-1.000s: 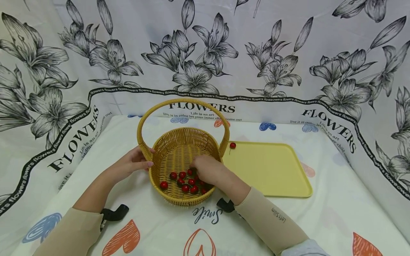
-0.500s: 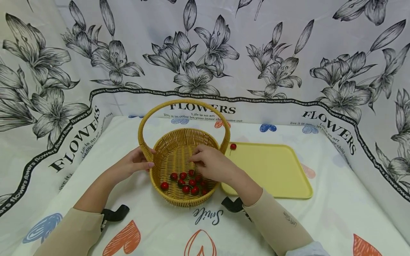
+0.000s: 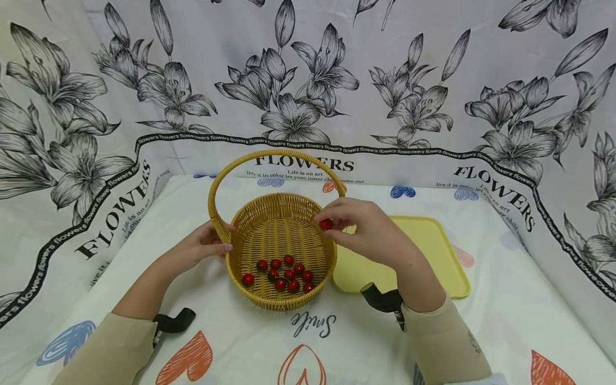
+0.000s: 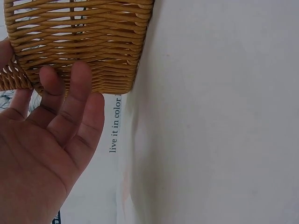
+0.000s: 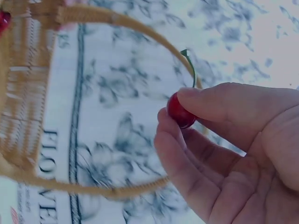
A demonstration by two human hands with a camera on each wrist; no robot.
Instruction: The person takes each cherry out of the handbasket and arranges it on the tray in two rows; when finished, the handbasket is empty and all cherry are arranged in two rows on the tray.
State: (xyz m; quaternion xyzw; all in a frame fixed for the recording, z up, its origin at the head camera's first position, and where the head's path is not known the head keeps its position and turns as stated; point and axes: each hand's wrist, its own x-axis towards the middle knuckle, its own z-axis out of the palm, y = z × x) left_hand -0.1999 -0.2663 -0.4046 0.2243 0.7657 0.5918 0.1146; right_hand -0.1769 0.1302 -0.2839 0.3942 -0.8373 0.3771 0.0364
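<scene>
A yellow wicker basket (image 3: 281, 305) with a tall hoop handle stands in the middle of the table, several red cherries (image 3: 290, 274) gathered on the near part of its floor. My left hand (image 3: 201, 245) grips the basket's left side at the base of the handle; the left wrist view has its fingers (image 4: 80, 88) against the woven wall. Above the basket's right rim, my right hand (image 3: 370, 230) pinches one red cherry (image 5: 181, 112) between thumb and fingers. That cherry's green stem (image 5: 194, 74) points up in the right wrist view.
A yellow tray (image 3: 428, 262) lies right of the basket, partly hidden by my right hand and forearm. The white tablecloth (image 3: 231, 342) carries printed hearts and lettering. A flower-printed curtain (image 3: 308, 69) hangs behind.
My right hand has risen out of the basket and moved right toward the tray with a cherry. It now covers the tray's far left corner, where a cherry lay. The left hand stays put.
</scene>
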